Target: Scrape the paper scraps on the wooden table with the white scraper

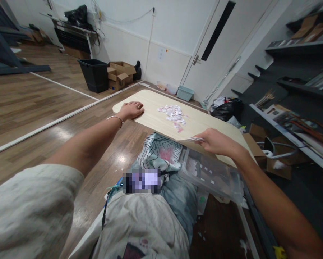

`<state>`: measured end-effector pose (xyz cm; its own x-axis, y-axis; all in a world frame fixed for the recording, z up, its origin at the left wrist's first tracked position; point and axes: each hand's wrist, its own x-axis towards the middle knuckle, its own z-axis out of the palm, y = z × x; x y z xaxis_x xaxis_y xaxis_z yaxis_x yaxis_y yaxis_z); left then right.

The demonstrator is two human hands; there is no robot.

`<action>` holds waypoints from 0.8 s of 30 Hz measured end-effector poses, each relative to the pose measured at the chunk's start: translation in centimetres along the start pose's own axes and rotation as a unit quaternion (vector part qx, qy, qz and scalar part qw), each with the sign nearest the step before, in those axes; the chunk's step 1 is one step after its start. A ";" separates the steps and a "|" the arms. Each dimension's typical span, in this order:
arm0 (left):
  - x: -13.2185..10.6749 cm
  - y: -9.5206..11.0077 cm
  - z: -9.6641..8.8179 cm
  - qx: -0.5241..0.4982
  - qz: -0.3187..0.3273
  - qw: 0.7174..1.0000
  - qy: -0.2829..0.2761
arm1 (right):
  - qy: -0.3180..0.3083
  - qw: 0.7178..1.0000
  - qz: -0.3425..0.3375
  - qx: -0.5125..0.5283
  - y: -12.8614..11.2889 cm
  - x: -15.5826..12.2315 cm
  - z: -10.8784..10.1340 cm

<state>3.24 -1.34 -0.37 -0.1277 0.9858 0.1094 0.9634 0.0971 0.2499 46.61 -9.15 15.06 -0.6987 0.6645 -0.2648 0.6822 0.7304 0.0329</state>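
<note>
My left hand (132, 110) lies on the left end of the pale wooden tabletop (147, 100), fingers stretched forward and holding nothing. At the near edge, my right hand (213, 140) pinches a thin white piece, like folded paper (195, 139); its exact kind is unclear. Between the hands, toward the far side, sits a loose heap of torn paper scraps (173, 113), white with some pink. Below the near edge, a clear plastic bin (212, 176) with a few white scraps stands beside a patterned cloth (153, 151) on my lap.
A pixelated phone-like screen (142, 181) lies on my lap. Beyond the tabletop are a black trash bin (93, 75), cardboard boxes (120, 73) and a light blue basket (185, 93). Dark shelves (307, 50) and a black bag (227, 108) stand at the right.
</note>
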 end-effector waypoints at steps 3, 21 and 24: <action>-0.1 0.1 -0.1 -0.001 0.003 1.000 -0.002 | 0.015 0.999 0.034 -0.005 1.5 -0.3 0.2; -0.2 0.2 0.0 0.011 0.001 1.000 -0.002 | 0.024 0.999 0.045 0.017 5.0 3.1 -0.7; -0.1 0.1 0.1 0.011 0.002 1.000 0.001 | 0.012 0.999 0.027 0.023 3.8 1.9 -0.3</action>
<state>3.33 -1.40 -0.42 -0.1233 0.9860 0.1120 0.9688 0.0952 0.2290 47.83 -5.03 14.98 -0.6647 0.7071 -0.2413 0.7284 0.6852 0.0014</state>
